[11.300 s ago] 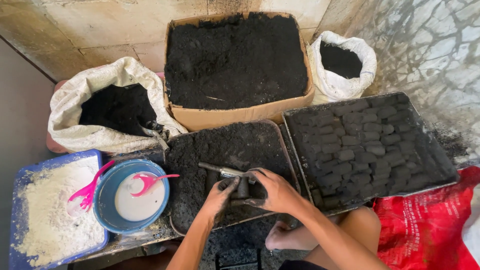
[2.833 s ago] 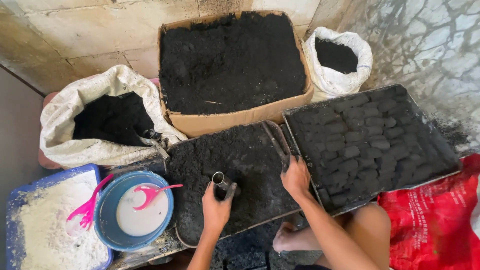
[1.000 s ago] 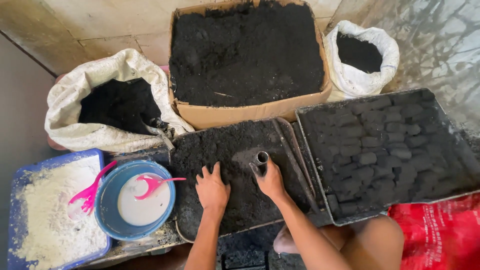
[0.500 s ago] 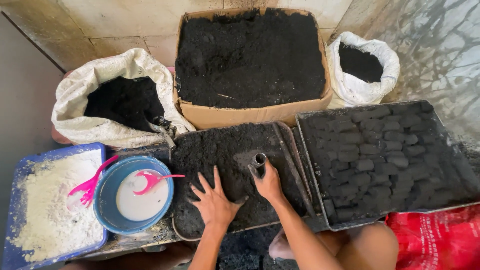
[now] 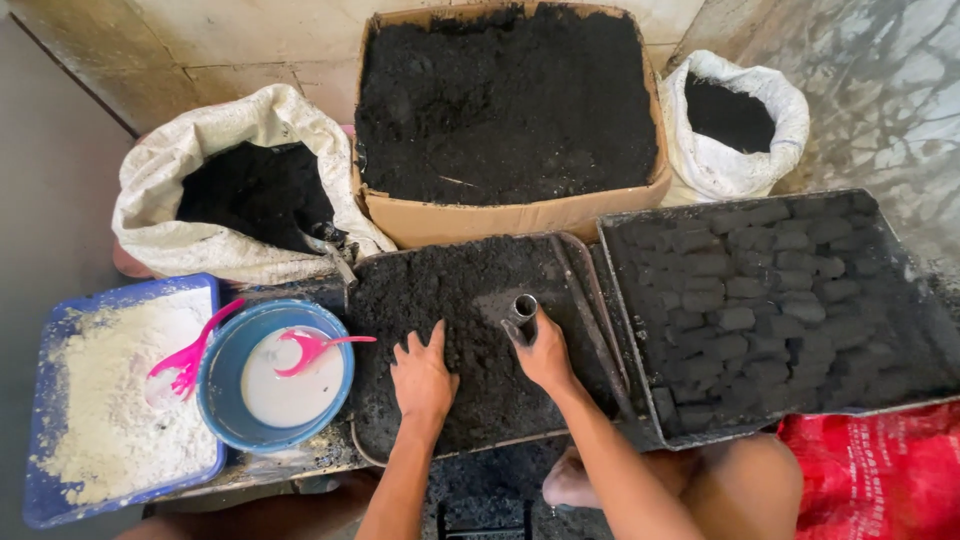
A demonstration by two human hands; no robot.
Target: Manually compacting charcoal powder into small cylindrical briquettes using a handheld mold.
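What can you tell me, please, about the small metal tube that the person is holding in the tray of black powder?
The metal tube is a short, hollow cylinder of dull grey metal, dusted black. Its round open mouth faces up toward the camera, so it stands roughly upright, slightly tilted. The right hand grips its lower part, and its base seems to sit in the black powder of the middle tray. The left hand lies flat on the powder beside it, apart.
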